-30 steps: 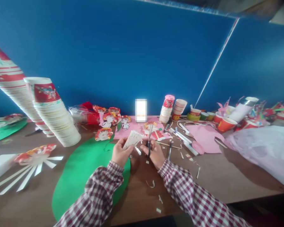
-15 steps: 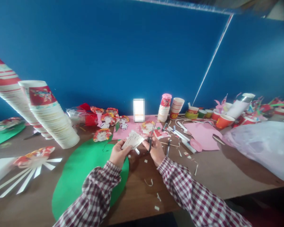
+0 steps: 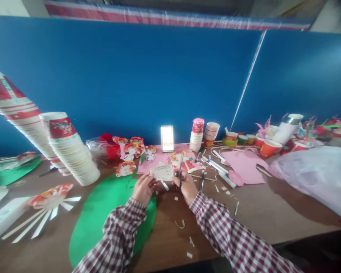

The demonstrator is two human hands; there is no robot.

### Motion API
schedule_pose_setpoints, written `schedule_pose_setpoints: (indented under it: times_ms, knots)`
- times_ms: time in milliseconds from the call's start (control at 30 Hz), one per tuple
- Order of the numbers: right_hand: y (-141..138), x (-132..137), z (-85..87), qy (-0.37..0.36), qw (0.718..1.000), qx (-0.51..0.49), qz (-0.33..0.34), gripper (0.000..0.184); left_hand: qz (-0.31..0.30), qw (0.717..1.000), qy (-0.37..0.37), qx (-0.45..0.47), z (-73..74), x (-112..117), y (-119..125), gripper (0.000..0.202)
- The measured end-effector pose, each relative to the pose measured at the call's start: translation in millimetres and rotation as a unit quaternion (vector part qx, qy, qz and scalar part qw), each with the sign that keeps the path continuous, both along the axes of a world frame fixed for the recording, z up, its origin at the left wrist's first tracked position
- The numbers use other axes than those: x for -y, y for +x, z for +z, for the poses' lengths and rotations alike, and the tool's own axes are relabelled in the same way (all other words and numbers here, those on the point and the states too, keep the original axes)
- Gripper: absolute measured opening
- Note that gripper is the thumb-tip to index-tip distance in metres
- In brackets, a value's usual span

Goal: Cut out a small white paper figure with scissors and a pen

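Note:
Between my hands is a small white piece of paper (image 3: 163,171) with dark drawn lines on it. My left hand (image 3: 143,188) pinches its left edge between thumb and fingers. A pair of scissors (image 3: 180,174) is gripped in my right hand (image 3: 187,185), blades pointing up and away from me. Fingertips of the right hand are close to the paper's right edge; whether they touch it I cannot tell. Below my left hand lies a large green paper shape (image 3: 110,212). Pink paper (image 3: 147,165) with cut-out figures lies just beyond my hands.
Tall leaning stacks of paper cups (image 3: 74,151) stand at the left. Shorter cup stacks (image 3: 197,134) stand against the blue partition (image 3: 130,83). Pens (image 3: 217,165) and paper scraps litter the brown table (image 3: 261,216). A translucent plastic bag (image 3: 315,174) sits at the right.
My view has tilted up slightly and shifted left. The paper has turned to lie more level between my hands. Both hands keep their holds, and the scissors stand more upright.

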State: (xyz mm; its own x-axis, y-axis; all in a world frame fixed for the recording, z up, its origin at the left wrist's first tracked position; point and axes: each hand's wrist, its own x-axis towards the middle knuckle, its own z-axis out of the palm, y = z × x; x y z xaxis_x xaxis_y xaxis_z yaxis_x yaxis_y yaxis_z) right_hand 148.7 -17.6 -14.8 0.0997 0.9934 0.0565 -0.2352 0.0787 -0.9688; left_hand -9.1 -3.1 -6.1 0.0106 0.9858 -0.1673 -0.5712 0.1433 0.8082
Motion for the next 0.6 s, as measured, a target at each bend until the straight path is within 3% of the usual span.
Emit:
schedule_pose_setpoints:
  times_ms: [233,600]
  knots:
    - [1.8,-3.0,-1.8,-0.021,0.999,-0.031,-0.005,0.037,-0.001,1.000,-0.008,0.006,-0.4,-0.6,3.7,0.018]
    - [1.0,3.9,5.8,0.022,0.999,0.001,0.045,0.036,-0.021,0.999,0.011,-0.034,-2.2,-1.3,4.2,0.029]
